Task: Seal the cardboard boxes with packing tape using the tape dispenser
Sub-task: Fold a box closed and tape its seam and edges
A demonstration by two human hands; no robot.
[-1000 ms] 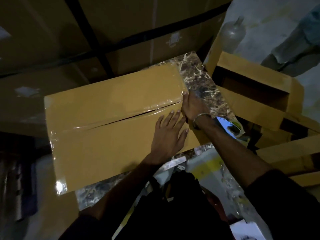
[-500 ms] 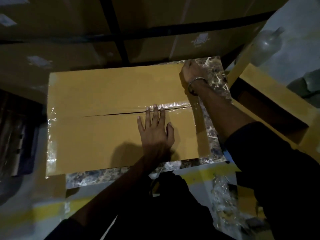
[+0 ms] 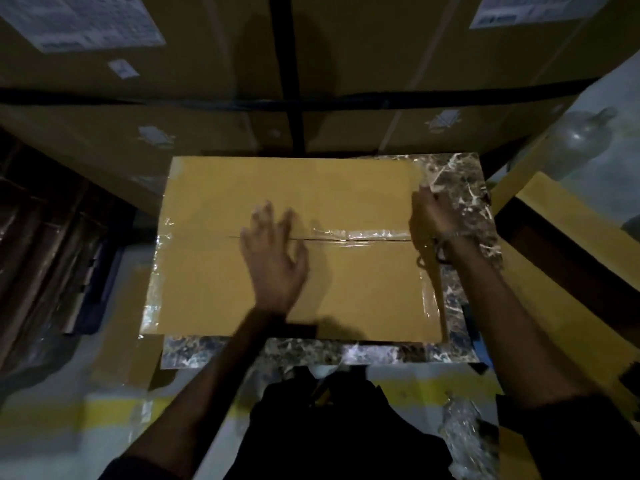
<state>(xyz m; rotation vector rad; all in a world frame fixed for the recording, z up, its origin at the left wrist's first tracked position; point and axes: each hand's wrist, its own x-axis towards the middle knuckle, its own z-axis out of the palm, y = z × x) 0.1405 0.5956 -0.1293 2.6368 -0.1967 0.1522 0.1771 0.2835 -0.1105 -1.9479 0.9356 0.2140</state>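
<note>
Stacked brown cartons (image 3: pixel 398 64) bearing white labels fill the dim background, crossed by dark strapping. Below them, a marble-patterned desk (image 3: pixel 460 188) carries the cardboard box (image 3: pixel 277 188), lying flat with its flaps closed, so nothing inside shows. Clear packing tape (image 3: pixel 367 234) runs along the right part of the centre seam, and more tape glints down the box's left and right edges. No tape dispenser can be made out.

The left hand (image 3: pixel 273 258) reaches up from below, palm down over the middle of the seam, its fingers (image 3: pixel 263 216) spread and motion-blurred; whether they touch the cardboard cannot be told. The right hand (image 3: pixel 433 220), with a bracelet at the wrist, sits at the box's right edge by the seam's end, fingers curled; what they pinch, if anything, cannot be told. A clear plastic bottle (image 3: pixel 581 140) stands at far right.
</note>
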